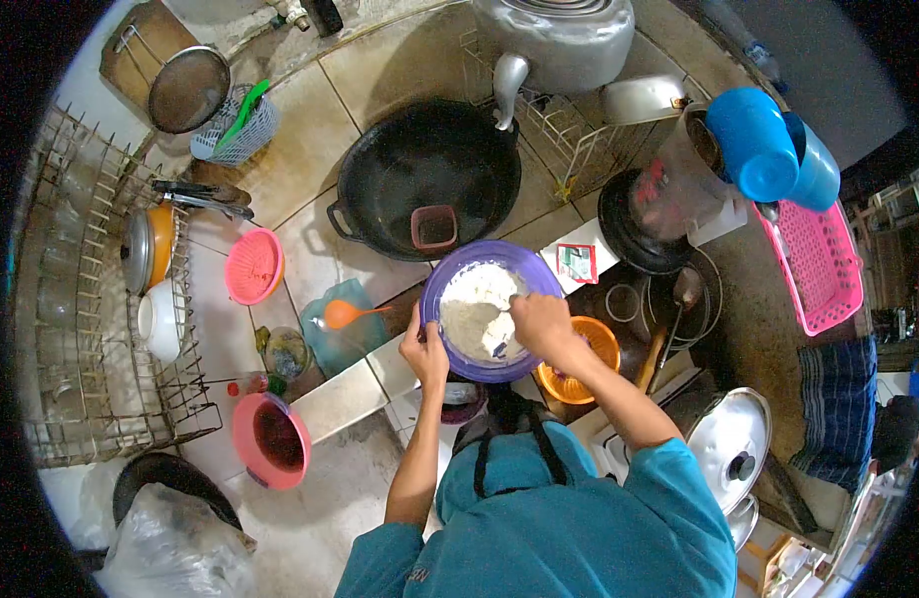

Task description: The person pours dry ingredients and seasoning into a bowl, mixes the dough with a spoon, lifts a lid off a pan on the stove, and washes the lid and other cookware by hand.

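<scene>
A purple bowl with white flour-like powder inside is in front of my body. My left hand grips the bowl's left rim, thumb and fingers closed on it. Over the bowl's right side, my right hand is closed at the powder; whatever its fingers hold is hidden. Beyond the bowl stands a large black wok with a small pinkish square container in it. An orange basket lies beneath my right forearm.
Left are an orange spoon on a teal bag, a pink basket, a pink bowl of dark liquid and a wire rack. Right are a red packet, a pot lid and a pink basket. A kettle stands behind.
</scene>
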Available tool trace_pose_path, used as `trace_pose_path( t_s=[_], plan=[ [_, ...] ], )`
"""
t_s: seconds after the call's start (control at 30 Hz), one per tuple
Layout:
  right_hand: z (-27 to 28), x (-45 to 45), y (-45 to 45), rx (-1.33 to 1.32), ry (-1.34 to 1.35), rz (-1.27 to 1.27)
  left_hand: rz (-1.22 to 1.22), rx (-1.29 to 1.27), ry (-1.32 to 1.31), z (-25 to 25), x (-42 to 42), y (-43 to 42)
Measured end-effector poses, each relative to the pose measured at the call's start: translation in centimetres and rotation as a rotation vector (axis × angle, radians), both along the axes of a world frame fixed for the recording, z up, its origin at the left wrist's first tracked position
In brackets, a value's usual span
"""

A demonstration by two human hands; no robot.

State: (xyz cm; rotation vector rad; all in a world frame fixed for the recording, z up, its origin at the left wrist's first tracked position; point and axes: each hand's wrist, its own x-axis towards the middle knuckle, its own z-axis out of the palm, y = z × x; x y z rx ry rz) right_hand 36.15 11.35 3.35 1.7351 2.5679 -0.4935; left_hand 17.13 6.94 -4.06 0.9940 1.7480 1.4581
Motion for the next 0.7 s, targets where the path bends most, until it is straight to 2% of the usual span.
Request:
trace_pose_path(
  t_s=[0.23, 0.33, 0.4, 0.47, 0.53, 0.57, 0.63, 0.7],
  plan=[
    [-0.2, 2.3, -0.2, 0.122, -0.019, -0.117, 0.006, 0.135, 0.075, -0.5, 0.0, 1.5],
    [-1.5, 1.7, 0.4, 0.18, 0.013, -0.114, 0.001, 0.039, 0.093, 1.0, 0.3, 1.3],
    [-3.4, 0.6, 1.3, 0.205, 0.027, -0.13, -0.003, 0.075, 0.13, 0.3, 0.0, 1.3],
    [-3.6, -1.4, 1.0, 0.078, -0.005, -0.091, -0.025, 0.086, 0.156, -0.1, 0.0, 1.6],
    [-3.6, -1.5, -0.6, 0.041, 0.002, 0.138, -0.051, 0.057, 0.179, -0.5, -0.7, 1.4],
    [-3.1, -0.8, -0.8, 0.01, 0.008, 0.126, 0.001, 0.019, 0.226, -1.8, -0.9, 1.4],
    [-2.1, 0.7, -0.1, -0.041, 0.013, 0.045, 0.023, 0.101, 0.209, -2.2, -0.8, 1.6],
    [-2.9, 1.3, 1.6, 0.081, 0.056, -0.04, 0.04, 0.176, 0.226, -2.7, -0.7, 2.0]
  ],
)
